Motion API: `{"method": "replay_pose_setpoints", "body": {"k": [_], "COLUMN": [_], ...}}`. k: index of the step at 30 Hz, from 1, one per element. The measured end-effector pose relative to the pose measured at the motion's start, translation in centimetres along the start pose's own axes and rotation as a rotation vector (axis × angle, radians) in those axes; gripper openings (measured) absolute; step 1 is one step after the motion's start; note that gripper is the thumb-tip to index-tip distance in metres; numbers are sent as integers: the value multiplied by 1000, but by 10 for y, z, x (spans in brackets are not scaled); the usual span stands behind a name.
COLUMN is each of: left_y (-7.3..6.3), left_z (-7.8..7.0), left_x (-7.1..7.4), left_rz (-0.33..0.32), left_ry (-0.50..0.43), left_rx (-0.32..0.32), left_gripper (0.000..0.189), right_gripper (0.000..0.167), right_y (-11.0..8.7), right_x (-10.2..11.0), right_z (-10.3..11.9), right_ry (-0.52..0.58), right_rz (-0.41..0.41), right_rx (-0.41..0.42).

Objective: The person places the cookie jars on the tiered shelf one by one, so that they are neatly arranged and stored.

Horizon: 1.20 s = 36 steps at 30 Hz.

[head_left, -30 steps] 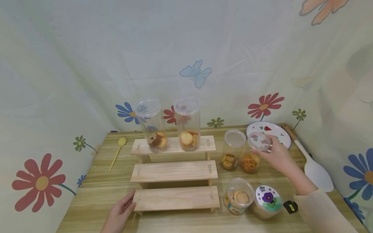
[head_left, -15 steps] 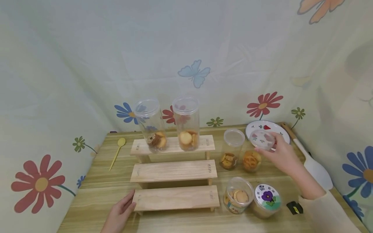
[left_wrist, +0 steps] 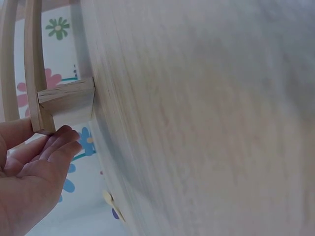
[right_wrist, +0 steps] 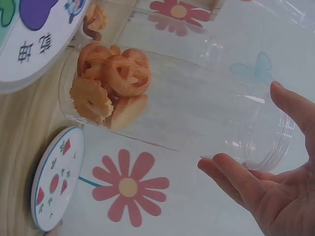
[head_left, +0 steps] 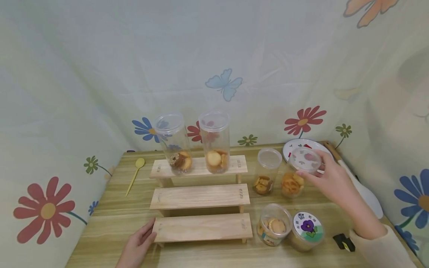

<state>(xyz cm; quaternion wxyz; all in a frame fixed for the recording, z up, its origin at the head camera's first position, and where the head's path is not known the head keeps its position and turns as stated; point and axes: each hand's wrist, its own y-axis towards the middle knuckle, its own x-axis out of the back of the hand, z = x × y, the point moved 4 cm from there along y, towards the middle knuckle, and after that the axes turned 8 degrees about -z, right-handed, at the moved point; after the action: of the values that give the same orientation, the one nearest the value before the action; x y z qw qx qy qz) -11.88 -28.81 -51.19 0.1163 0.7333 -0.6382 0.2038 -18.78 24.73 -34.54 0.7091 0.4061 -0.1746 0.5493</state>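
Note:
A three-tier wooden stand (head_left: pixel 201 197) stands left of centre. My left hand (head_left: pixel 137 242) holds the left end of its lowest shelf, with the shelf end (left_wrist: pixel 44 123) between thumb and fingers in the left wrist view. My right hand (head_left: pixel 328 178) grips a tall clear lidded jar (right_wrist: pixel 177 98) near its top, thumb on one side and fingers on the other. Ring-shaped and ridged cookies (right_wrist: pixel 113 81) lie at its bottom. The jar tilts slightly, and its lid (head_left: pixel 305 160) overlaps the patterned plate in the head view.
Two tall cookie jars (head_left: pixel 214 145) stand on the top shelf. Right of the stand are another tall jar (head_left: pixel 268 171), a short cookie jar (head_left: pixel 275 225) and a flower-lidded tub (head_left: pixel 306 230). Behind are a plate (head_left: pixel 291 143) and white spatula (head_left: pixel 368 197); a yellow spoon (head_left: pixel 135 175) lies left.
My right hand has moved slightly right with the jar in its grip, widening the gap to the neighbouring tall jar. My left hand stays at the lowest shelf.

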Motion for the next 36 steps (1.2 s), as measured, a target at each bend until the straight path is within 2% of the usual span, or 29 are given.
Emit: {"method": "replay_pose_setpoints", "body": {"k": [5,19,25,36], "left_y": [0,-1,0,1], "left_z": [1,0,1,4], "left_x": [0,0,0,-1], "left_rz": [5,-12,-18,-11], "left_ry": [13,15,18,13], "left_rx": [10,-18,-21,-9], "left_gripper": [49,48,48,49], "right_gripper": [81,87,87,84], "right_y": [-3,-11,-16,-21], "right_x": [6,23,27,29], "right_z": [9,33,46,64], "right_ry": [26,-8,22,72], "right_rz": [-4,-29,-14,-57], "right_rx": [18,25,40,89]}}
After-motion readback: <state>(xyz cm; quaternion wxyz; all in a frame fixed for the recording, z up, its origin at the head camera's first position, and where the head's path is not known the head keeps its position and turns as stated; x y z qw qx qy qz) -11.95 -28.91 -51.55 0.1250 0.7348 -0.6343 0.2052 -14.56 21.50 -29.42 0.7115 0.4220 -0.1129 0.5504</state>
